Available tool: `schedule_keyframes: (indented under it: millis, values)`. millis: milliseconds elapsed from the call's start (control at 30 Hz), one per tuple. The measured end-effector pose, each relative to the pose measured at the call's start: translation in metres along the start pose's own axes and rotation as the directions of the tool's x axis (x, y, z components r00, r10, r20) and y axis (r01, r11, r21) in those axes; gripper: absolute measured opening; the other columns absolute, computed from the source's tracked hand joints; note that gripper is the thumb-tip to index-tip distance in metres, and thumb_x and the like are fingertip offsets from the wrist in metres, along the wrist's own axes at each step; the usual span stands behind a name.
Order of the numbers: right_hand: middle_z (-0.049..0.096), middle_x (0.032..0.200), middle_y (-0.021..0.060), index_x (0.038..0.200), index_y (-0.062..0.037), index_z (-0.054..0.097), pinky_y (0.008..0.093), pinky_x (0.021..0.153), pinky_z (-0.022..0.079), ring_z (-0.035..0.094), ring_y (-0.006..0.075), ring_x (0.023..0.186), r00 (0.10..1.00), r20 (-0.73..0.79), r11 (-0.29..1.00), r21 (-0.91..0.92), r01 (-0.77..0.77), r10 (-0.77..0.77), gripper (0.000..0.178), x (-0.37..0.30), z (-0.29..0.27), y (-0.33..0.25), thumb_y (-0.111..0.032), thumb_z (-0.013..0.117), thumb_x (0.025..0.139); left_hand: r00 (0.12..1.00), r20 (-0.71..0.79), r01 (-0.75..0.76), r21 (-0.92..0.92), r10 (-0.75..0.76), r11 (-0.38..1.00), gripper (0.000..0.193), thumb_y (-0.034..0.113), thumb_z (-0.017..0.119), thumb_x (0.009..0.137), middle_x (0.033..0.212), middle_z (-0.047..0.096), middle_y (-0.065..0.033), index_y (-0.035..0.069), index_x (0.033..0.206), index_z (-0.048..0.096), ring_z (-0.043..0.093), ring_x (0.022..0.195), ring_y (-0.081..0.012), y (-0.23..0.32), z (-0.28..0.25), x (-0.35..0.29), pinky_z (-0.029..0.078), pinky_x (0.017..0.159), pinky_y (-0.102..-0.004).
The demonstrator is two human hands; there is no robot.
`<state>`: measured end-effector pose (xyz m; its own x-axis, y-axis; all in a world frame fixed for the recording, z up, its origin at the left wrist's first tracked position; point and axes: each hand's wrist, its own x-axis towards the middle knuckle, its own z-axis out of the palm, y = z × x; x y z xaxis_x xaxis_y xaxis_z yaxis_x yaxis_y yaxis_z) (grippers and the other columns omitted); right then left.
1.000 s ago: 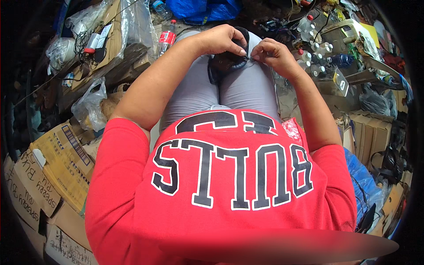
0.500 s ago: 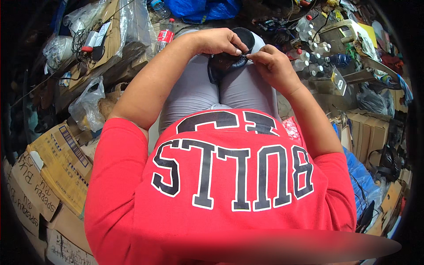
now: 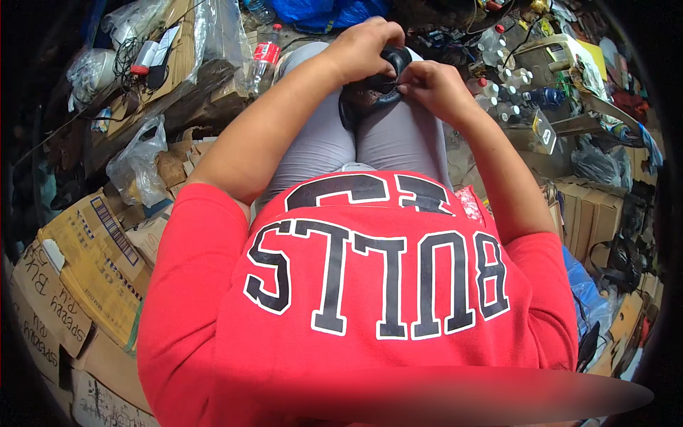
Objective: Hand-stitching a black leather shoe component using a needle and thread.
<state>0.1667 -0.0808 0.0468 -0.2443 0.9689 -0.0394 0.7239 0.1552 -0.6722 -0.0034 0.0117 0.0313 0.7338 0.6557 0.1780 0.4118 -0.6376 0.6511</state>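
Clock centred on the black shoe (image 3: 371, 97), 12 = away from the wearer. Looks like leather; exact style hidden by hands. It sits on top of the grey trousers (image 3: 306, 135), across the thighs, between both hands. Long axis roughly 7 to 1 o'clock.

Left hand (image 3: 364, 50) at 12, arched over the far end; shoe is at about 7 from its fingers. Thumb and index well spread, dark part of the shoe showing in the gap; firm hold or just resting, can't tell. Right hand (image 3: 441, 87) at 3, shoe at about 9 from its fingers. Thumb and index curled in close to each other at the shoe's edge; too small to tell what's between them. Both hands equally close, no clear nearer one.

Containers: red-labelled plastic bottle (image 3: 265, 62) at 10, upright, contents unclear. Clear bottle group (image 3: 506, 94) at 3, contents can't tell. Translucent plastic bag (image 3: 139, 171) at 8-9, contents unclear. Yellow-brown carton (image 3: 96, 245) at 8, inside not visible.
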Motion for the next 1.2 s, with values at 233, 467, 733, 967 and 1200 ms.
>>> schedule_keyframes:
  millis: [233,467,733,967,1200]
  values:
    - [0.059,0.083,0.0042,0.093,-0.0093,0.066,0.0246,0.077,0.041,0.052,0.0121,0.077,0.992,0.003,0.882,0.457,-0.115,0.128,0.018,-0.021,-0.006,0.031,-0.018,0.069,0.077,0.999,0.035,-0.03,0.021,0.029,0.999,0.018,0.019,0.074,0.068,0.093,0.056,-0.0076,0.008,0.08,0.067,0.057,0.089,-0.024,0.006,-0.004,-0.038,0.046,0.077,-0.0324]
    - [0.059,0.084,0.0089,0.077,0.0019,0.061,0.0297,0.072,0.045,0.057,0.0191,0.082,0.87,-0.441,0.941,0.332,-0.069,0.22,0.023,-0.01,0.011,0.071,-0.02,0.061,0.083,0.962,0.241,0.181,-0.229,-0.124,0.956,0.016,0.013,0.062,0.08,0.075,0.057,-0.0069,0.004,0.09,0.054,0.052,0.07,-0.0138,-0.003,-0.021,-0.038,0.044,0.065,-0.0279]
    - [0.045,0.063,0.0024,0.067,-0.0079,0.049,0.0345,0.073,0.042,0.045,0.0158,0.06,0.978,0.044,-0.691,0.714,0.113,0.206,0.042,-0.012,0.015,0.075,-0.037,0.037,0.096,0.765,-0.008,0.172,-0.961,-0.644,0.216,0.021,0.023,0.047,0.093,0.074,0.057,-0.0041,0.006,0.086,0.058,0.052,0.069,-0.0154,-0.009,-0.06,-0.054,0.044,0.073,-0.0338]
    - [0.027,0.051,-0.0011,0.061,-0.0107,0.037,0.028,0.057,0.031,0.024,0.0113,0.046,0.958,0.062,-0.352,0.935,0.042,0.281,0.045,-0.029,0.013,0.069,-0.037,0.036,0.097,0.935,0.063,-0.039,-0.96,-0.348,-0.278,0.039,0.03,0.036,0.097,0.054,0.031,0.0014,0.012,0.062,0.036,0.03,0.049,-0.0122,-0.046,-0.044,-0.057,0.035,0.065,-0.0301]
    - [0.024,0.052,-0.0035,0.062,-0.0129,0.034,0.0254,0.056,0.032,0.023,0.0096,0.046,0.889,0.063,-0.247,0.967,0.057,0.453,0.041,-0.06,0.007,0.099,-0.034,0.039,0.097,0.813,0.127,0.084,-0.991,-0.568,-0.102,0.035,0.028,0.039,0.096,0.057,0.043,-0.0002,0.009,0.069,0.047,0.038,0.047,-0.0106,-0.092,-0.058,-0.073,0.041,0.064,-0.03]
